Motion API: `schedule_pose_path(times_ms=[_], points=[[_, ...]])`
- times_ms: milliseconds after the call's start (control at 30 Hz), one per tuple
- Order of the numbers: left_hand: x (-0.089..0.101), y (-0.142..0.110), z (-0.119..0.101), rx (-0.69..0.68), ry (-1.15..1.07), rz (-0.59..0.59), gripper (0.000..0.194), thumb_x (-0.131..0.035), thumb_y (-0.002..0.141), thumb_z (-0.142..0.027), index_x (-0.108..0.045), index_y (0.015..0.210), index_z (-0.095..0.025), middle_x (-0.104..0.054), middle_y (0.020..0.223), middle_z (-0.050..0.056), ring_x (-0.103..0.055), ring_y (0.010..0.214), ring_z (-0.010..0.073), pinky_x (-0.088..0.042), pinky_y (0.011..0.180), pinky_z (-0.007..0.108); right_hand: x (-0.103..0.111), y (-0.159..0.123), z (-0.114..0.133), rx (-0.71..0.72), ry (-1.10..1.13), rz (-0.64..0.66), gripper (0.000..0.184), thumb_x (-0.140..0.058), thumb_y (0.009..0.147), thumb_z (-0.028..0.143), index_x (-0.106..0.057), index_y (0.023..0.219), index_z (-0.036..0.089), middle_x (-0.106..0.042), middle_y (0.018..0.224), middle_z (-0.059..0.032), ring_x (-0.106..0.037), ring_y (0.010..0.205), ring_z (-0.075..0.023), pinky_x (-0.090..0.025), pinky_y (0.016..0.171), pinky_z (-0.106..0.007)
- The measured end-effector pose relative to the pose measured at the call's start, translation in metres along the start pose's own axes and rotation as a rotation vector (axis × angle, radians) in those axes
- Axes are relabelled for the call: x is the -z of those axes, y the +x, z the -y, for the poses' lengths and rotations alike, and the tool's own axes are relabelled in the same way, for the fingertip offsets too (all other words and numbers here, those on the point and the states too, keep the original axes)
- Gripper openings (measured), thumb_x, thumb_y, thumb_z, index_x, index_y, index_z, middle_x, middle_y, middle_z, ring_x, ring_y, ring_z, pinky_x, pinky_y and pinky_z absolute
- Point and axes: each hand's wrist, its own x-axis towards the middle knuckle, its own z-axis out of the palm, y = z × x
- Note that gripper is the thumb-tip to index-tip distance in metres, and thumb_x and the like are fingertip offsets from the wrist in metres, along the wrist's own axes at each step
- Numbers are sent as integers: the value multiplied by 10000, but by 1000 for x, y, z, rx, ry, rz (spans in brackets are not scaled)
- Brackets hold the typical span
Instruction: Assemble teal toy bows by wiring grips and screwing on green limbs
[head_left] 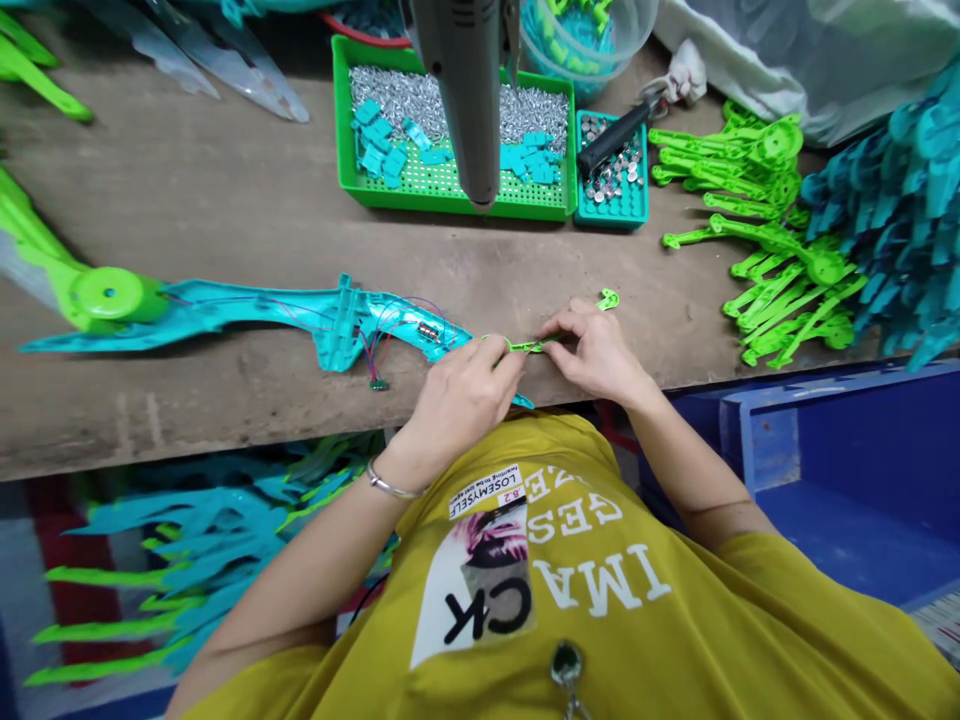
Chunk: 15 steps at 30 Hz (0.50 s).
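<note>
A long turquoise plastic shell [285, 305] lies along the table with thin wires and a small green circuit board [379, 384] hanging at its near edge. My left hand [476, 385] is closed at the shell's right end, its fingers pinching a slim lime-green plastic piece [525, 347]. My right hand [589, 350] pinches the same green piece a little further right, thumb and index finger together. The piece's rounded end [608, 299] shows beyond my right fingers. A lime-green part with a round hub [112, 295] sits on the shell's left end.
A green basket [457, 205] holds screws and turquoise clips. Beside it, a small tray [611, 215] carries metal discs and a black-handled tool [615, 138]. A grey powered tool [476, 120] hangs overhead. Green parts [787, 250] and turquoise parts [900, 200] are piled right.
</note>
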Motion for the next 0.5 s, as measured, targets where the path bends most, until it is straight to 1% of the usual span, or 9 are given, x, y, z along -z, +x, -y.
schedule_pose_path(times_ms=[100, 167, 233, 367, 500], points=[[-9, 1, 0, 11, 30, -122, 185, -520, 1023, -208, -682, 940, -180, -662, 898, 62, -601, 822, 211, -456, 710, 323, 2, 0, 3, -11, -27, 17, 116, -637, 854, 127, -733, 876, 188, -671, 889, -63, -618, 875, -218, -494, 845, -370], [-13, 2, -1, 18, 48, -193, 171, -540, 1015, -191, -684, 923, -195, -661, 872, 50, -581, 783, 204, -434, 688, 321, 3, 0, 5, -3, -44, 32, 116, -618, 865, 125, -713, 870, 191, -664, 889, -66, -608, 889, -225, -484, 857, -376], [-15, 3, -2, 18, 52, -235, 164, -546, 1014, -185, -689, 936, -203, -664, 868, 45, -564, 765, 201, -418, 677, 324, 4, 1, 6, 15, -55, 52, 128, -599, 867, 108, -691, 869, 197, -662, 887, -63, -598, 897, -226, -475, 870, -380], [-14, 6, -5, -29, 63, -276, 163, -552, 1009, -168, -698, 945, -206, -680, 890, 49, -547, 784, 214, -393, 695, 349, 7, 2, 6, 23, -58, 81, 131, -579, 867, 98, -647, 851, 208, -660, 884, -58, -586, 887, -220, -468, 864, -373], [-13, 6, -6, -96, 83, -246, 187, -541, 1005, -158, -705, 922, -193, -654, 848, 57, -541, 798, 232, -365, 686, 365, 8, 2, 5, 7, -48, 63, 109, -587, 836, 103, -626, 868, 199, -677, 913, -70, -595, 868, -218, -474, 841, -369]])
